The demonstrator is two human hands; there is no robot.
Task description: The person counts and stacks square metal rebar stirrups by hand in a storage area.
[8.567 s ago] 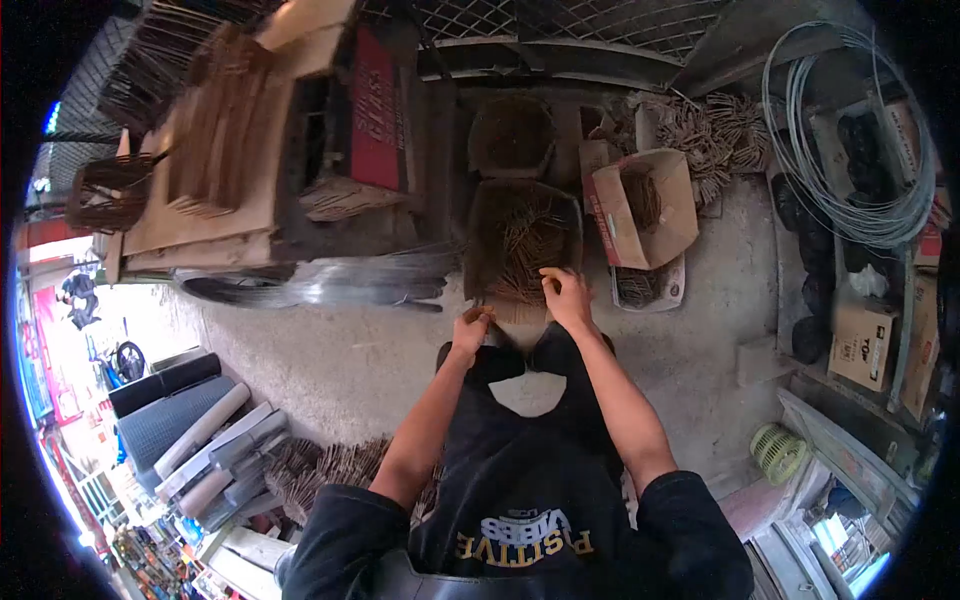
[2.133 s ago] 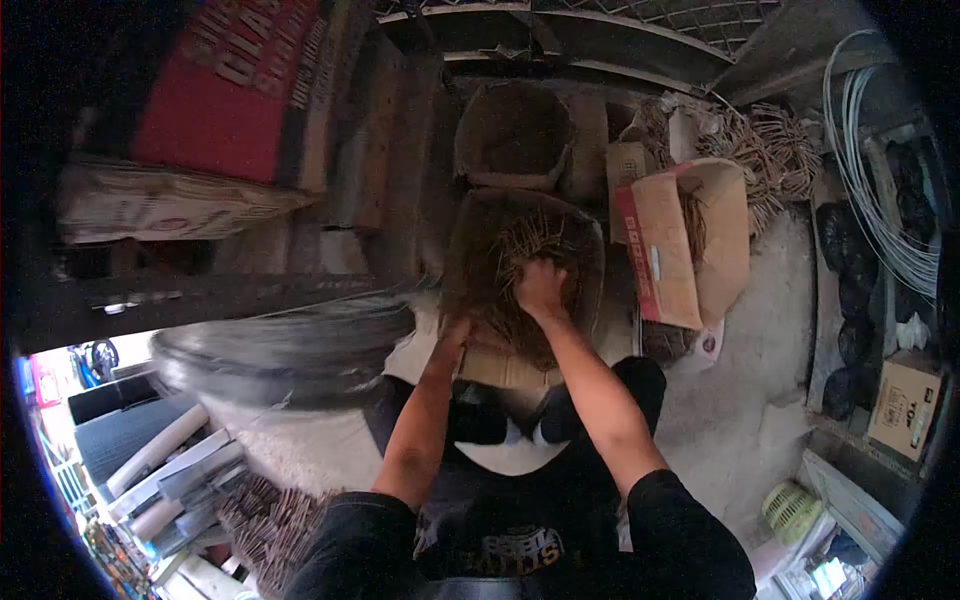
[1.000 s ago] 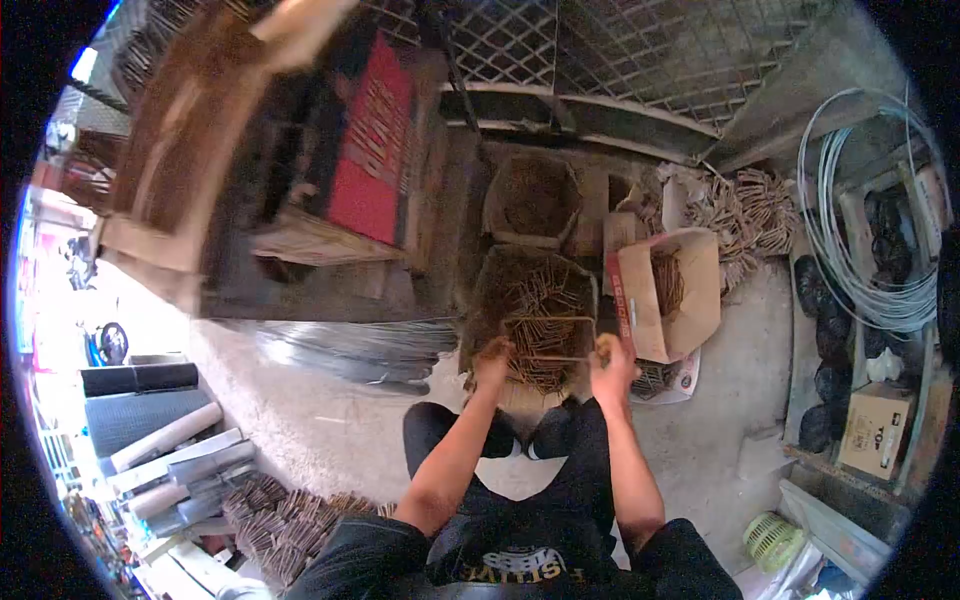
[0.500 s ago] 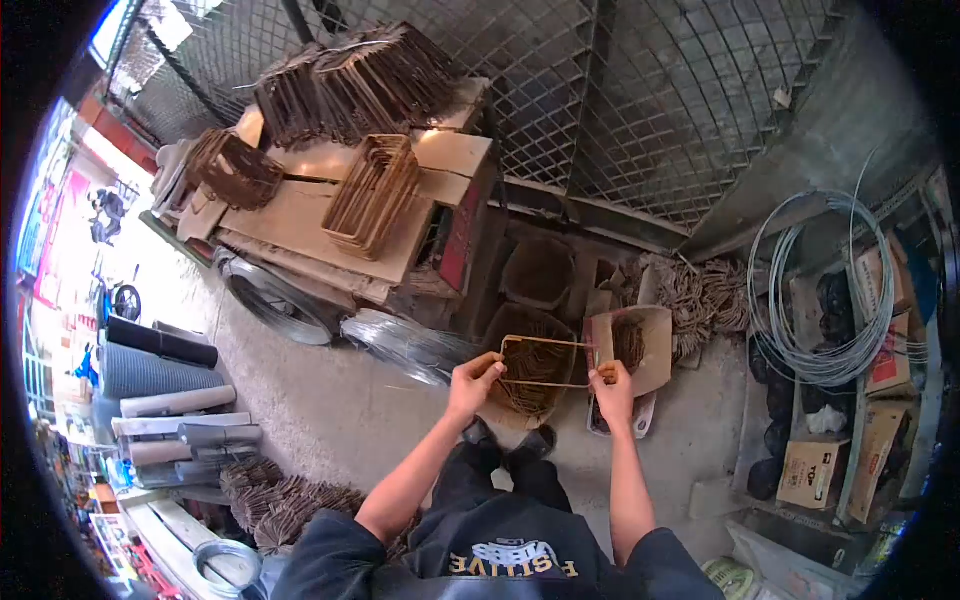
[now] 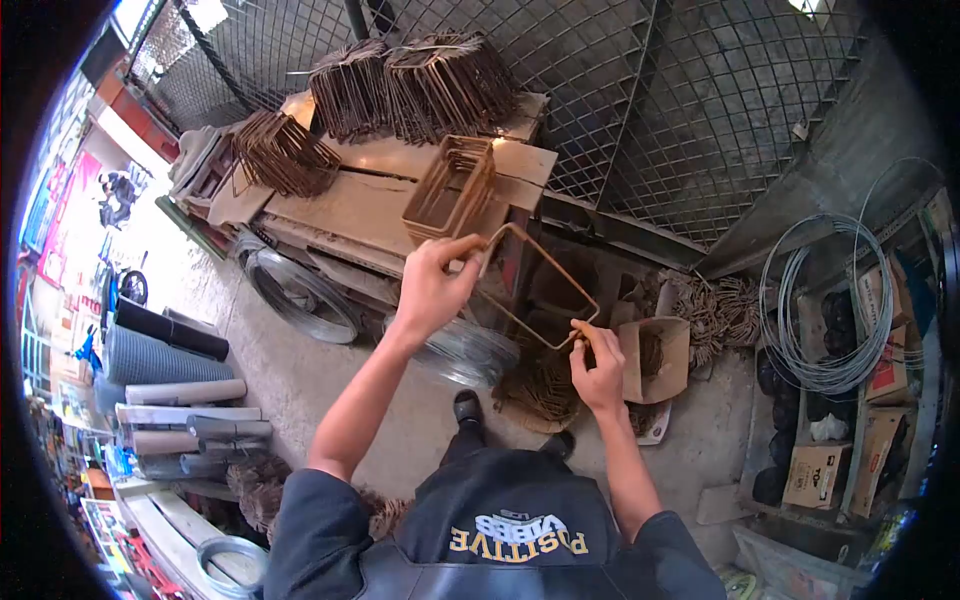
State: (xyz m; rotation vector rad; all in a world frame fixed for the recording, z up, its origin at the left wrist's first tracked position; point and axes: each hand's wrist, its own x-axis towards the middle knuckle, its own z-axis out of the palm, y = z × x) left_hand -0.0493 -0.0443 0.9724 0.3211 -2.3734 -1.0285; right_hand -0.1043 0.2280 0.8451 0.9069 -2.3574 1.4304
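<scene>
A thin, rust-tinted rectangular rebar stirrup (image 5: 553,262) is held tilted in front of me, between both hands. My left hand (image 5: 437,285) pinches its upper left end, with fingers closed around the bar. At the lower right corner, my right hand (image 5: 600,368) grips it between thumb and fingers. Just beyond my left hand, an upright stack of similar stirrups (image 5: 452,190) stands at the near right edge of the wooden bench (image 5: 340,215). Below the held piece, a sack-like container (image 5: 535,395) holds more rusty stirrups, partly hidden by my right hand.
Several bundles of stirrups (image 5: 450,85) lie along the bench's back by the mesh fence (image 5: 590,90). Wire coils (image 5: 300,295) lean at its front. A cardboard box (image 5: 665,365) sits right of my right hand. Rolls of mesh (image 5: 165,355) lie left; a wire coil (image 5: 780,330) hangs right.
Both hands have lifted the stirrup away from the floor containers, toward the bench. My left hand has risen up and leftward, so the stirrup now slants. My view has shifted slightly left.
</scene>
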